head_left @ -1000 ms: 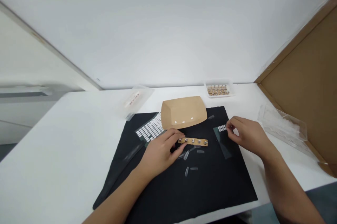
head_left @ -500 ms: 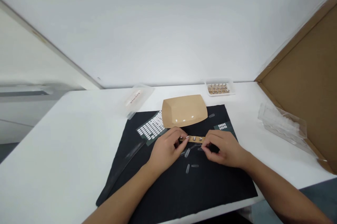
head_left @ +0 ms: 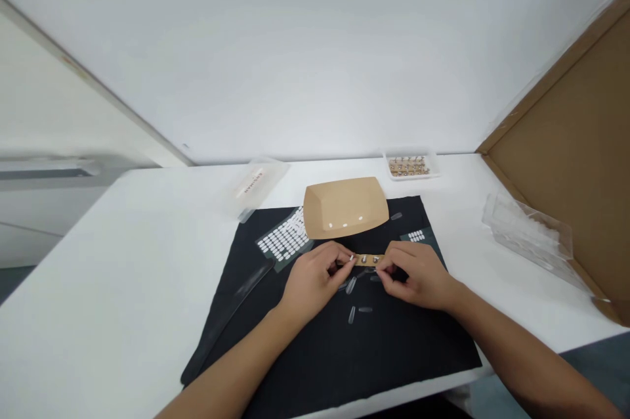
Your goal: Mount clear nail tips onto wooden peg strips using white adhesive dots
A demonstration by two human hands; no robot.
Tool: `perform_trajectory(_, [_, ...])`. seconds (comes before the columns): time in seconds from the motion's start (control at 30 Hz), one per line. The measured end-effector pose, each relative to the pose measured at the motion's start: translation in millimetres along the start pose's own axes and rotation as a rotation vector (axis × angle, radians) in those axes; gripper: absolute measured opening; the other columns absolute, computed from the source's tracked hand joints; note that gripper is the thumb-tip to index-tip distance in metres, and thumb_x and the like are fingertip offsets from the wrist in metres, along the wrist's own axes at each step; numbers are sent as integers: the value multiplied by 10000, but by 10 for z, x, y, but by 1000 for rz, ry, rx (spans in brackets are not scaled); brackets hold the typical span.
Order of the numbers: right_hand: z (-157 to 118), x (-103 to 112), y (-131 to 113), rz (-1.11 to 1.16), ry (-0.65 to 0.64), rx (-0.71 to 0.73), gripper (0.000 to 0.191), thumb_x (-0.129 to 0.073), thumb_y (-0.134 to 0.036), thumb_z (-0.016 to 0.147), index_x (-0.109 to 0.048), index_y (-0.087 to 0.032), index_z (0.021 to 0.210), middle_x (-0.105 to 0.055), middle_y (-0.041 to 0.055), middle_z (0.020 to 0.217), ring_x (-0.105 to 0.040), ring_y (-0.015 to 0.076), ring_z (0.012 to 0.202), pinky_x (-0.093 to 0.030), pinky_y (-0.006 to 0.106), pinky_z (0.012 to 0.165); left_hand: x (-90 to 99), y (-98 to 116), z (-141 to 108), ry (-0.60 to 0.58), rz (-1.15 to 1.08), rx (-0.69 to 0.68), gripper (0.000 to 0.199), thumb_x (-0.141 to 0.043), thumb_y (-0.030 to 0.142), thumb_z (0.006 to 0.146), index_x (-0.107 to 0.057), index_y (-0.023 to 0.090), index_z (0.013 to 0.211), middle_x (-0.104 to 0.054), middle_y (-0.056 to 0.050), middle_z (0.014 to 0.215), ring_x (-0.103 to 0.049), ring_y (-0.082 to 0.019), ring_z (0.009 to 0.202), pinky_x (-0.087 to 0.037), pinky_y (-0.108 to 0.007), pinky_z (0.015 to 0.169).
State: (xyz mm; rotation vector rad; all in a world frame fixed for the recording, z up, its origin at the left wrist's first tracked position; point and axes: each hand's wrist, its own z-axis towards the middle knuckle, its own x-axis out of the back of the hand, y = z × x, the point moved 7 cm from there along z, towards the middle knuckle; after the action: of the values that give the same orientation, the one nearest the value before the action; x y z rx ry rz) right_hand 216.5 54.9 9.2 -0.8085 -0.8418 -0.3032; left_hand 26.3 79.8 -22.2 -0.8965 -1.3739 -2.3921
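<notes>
Your left hand (head_left: 315, 280) and right hand (head_left: 418, 278) work over the tan strip (head_left: 370, 260) on the black mat (head_left: 394, 353).
Your left fingers pinch the strip's left part, a pale speck at their tips; your right fingers sit narrow at its other end, and you cannot tell whether they hold anything. Clear nail-shaped pieces (head_left: 351, 286) lie loose just nearer you. Three white ovals (head_left: 345, 224) sit on the tan tray (head_left: 347, 199), while the left sheet (head_left: 285, 237) and right sheet (head_left: 416, 236) have plenty unpeeled, so much looks left to do. Your hands cover the strip's ends and part of the right sheet; whether its metal studs (head_left: 376, 259) carry anything is too small to tell.
</notes>
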Motion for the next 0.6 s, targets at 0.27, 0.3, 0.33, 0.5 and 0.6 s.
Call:
perform_trajectory(0.27, [-8, 13, 39, -76, 23, -8, 87, -622, -201, 978, -659, -210, 900, -652, -6, 783, -606, 134, 706, -424, 251, 651, 17, -17, -12, -115, -89, 32, 158, -657, 226, 1004, -742, 201, 873, -804, -39, 1003, -694, -109, 698, -505, -188, 575])
perform_trajectory(0.3, [-8, 15, 44, -89, 30, -10, 91, -619, -203, 987, -662, -209, 907, -656, -5, 786, -610, 135, 708, -428, 252, 654, 20, -16, -17, -119, -85, 39, 158, -659, 229, 1002, -743, 202, 871, -802, -35, 970, -690, -112, 691, -502, -191, 574])
perform_trajectory(0.33, [-8, 16, 49, -99, 37, -12, 96, -616, -206, 997, -664, -209, 914, -662, -3, 792, -616, 136, 713, -434, 253, 659, 24, -16, -23, -117, -76, 45, 153, -665, 232, 998, -743, 203, 869, -797, -26, 925, -680, -113, 673, -497, -194, 572])
perform_trajectory(0.5, [-13, 10, 77, -128, 75, -14, 82, -627, -200, 1008, -670, -210, 939, -693, 2, 822, -645, 138, 738, -459, 254, 683, 33, -12, -69, -50, -12, 71, 104, -714, 240, 964, -728, 213, 864, -738, 32, 734, -580, -96, 537, -442, -200, 527])
perform_trajectory(0.6, [-14, 4, 64, -162, 115, 3, 72, -639, -193, 1003, -661, -211, 936, -692, -2, 814, -645, 140, 731, -454, 262, 682, 16, -27, -98, -11, -4, 99, 64, -747, 241, 940, -717, 215, 889, -672, 60, 642, -547, -90, 494, -422, -193, 502])
